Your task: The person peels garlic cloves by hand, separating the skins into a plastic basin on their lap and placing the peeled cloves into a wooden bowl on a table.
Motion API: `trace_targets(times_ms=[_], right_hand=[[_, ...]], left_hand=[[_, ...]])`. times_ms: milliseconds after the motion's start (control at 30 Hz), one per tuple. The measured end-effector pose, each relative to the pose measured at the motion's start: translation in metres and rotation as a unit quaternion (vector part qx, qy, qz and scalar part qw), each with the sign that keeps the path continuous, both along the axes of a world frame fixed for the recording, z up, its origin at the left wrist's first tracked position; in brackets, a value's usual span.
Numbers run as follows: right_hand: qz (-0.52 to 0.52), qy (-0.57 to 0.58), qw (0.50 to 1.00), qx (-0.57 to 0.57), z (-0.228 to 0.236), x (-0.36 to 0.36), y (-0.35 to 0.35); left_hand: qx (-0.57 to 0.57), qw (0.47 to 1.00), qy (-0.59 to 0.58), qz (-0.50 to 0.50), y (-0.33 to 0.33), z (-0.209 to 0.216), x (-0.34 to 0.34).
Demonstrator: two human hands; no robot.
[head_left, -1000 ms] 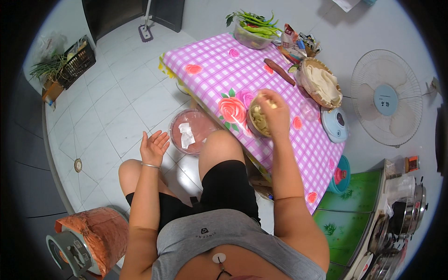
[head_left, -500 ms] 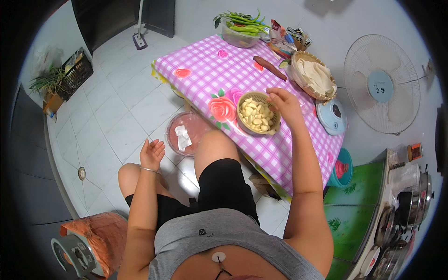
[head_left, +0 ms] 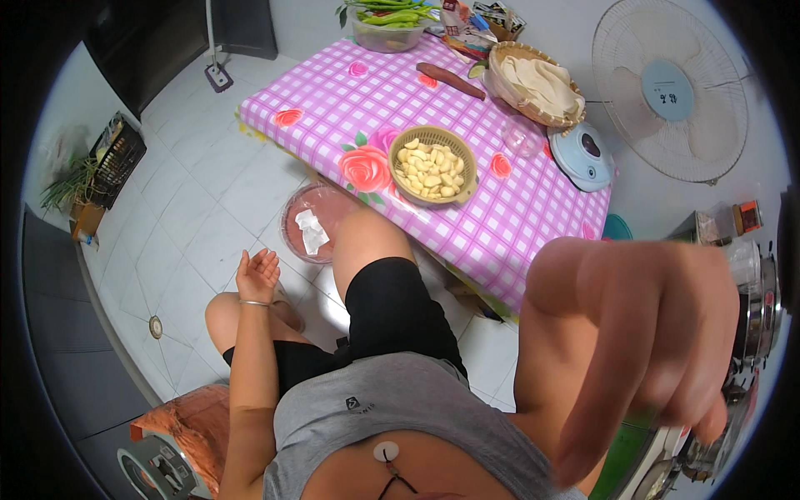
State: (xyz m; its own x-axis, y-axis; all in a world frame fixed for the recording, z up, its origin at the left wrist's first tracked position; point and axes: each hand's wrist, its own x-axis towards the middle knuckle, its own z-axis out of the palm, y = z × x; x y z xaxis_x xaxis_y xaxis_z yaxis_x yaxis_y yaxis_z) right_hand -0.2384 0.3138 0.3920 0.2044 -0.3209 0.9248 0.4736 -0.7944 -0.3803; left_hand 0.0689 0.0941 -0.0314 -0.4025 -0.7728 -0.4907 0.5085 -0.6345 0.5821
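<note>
My right hand (head_left: 642, 333) is raised large and close at the right, its back toward me. One finger points down and left, the others bend apart from it, and I see nothing in them. Above my knee, my left hand (head_left: 259, 275) hangs palm up with loosely spread fingers and holds nothing. A wristband (head_left: 254, 303) circles that wrist. On the table's near side sits an olive-coloured strainer basket (head_left: 467, 185) with peeled garlic cloves (head_left: 429, 171) in it. Neither hand touches it. Beside my leg, a round reddish basin (head_left: 293, 218) on the floor holds crumpled white paper (head_left: 312, 232).
The checked pink tablecloth (head_left: 325, 100) carries a bowl of green peppers (head_left: 387, 33), a long brown root-like thing (head_left: 450, 81), a wicker basket with pale cloth (head_left: 542, 87) and a light-blue lidded appliance (head_left: 583, 156). A fan (head_left: 668, 90) stands right; a gas cylinder (head_left: 175, 442) lower left.
My right hand has left the garlic basket and come back and up, close to the camera. The left hand stays nearly still. The whole view has shifted, moving the table up and left.
</note>
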Motion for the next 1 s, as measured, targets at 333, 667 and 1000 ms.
trace_targets(times_ms=[333,667,1000], right_hand=[[0.212,0.033,0.974,0.07,0.005,-0.003,0.024],[0.219,0.003,0.974,-0.06,0.0,0.016,0.014],[0.204,-0.015,0.975,-0.085,0.002,0.021,0.015]], left_hand=[[-0.003,1.0,0.002,0.002,0.003,0.002,0.0],[0.003,1.0,0.006,0.008,0.003,0.0,0.001],[0.004,1.0,0.007,0.007,0.003,0.0,0.002]])
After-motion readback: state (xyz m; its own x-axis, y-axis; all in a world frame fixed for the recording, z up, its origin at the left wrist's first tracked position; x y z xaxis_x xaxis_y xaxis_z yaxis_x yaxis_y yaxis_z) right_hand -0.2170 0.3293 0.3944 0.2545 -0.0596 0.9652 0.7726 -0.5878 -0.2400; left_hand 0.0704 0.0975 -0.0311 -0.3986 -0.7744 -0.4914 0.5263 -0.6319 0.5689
